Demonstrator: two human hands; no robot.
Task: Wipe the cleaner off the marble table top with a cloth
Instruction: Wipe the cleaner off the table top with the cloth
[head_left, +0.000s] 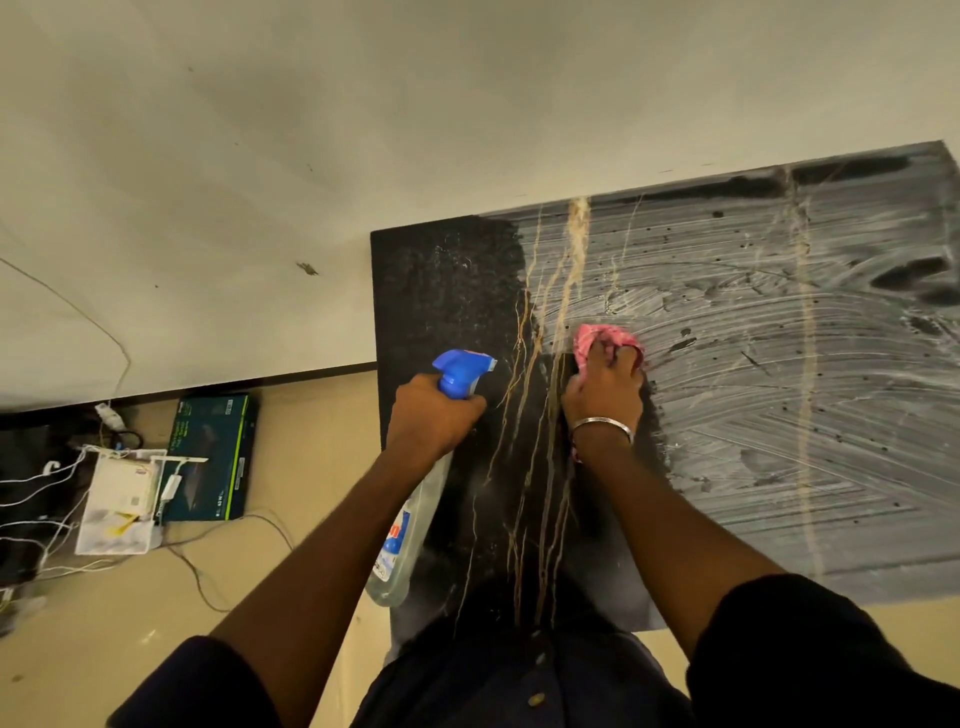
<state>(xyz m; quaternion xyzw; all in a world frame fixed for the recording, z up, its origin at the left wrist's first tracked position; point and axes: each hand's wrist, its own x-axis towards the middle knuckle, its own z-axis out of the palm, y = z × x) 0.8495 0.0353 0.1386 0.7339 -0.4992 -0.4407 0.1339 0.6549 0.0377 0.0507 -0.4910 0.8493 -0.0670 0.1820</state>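
Note:
A black marble table top (441, 291) with tan veins runs from the centre to the right edge of the view. White streaked cleaner film (769, 364) covers its right part; the left strip is dark and bare. My right hand (605, 392) presses a crumpled pink cloth (602, 340) onto the marble at the border of the film. My left hand (434, 413) grips a clear spray bottle (415, 514) with a blue trigger head, held over the table's left edge with the nozzle pointing right.
A pale wall (311, 130) lies behind the table. On the beige floor to the left sit a dark green box (213, 457), a white device (122, 499) and several loose white cables (41, 488).

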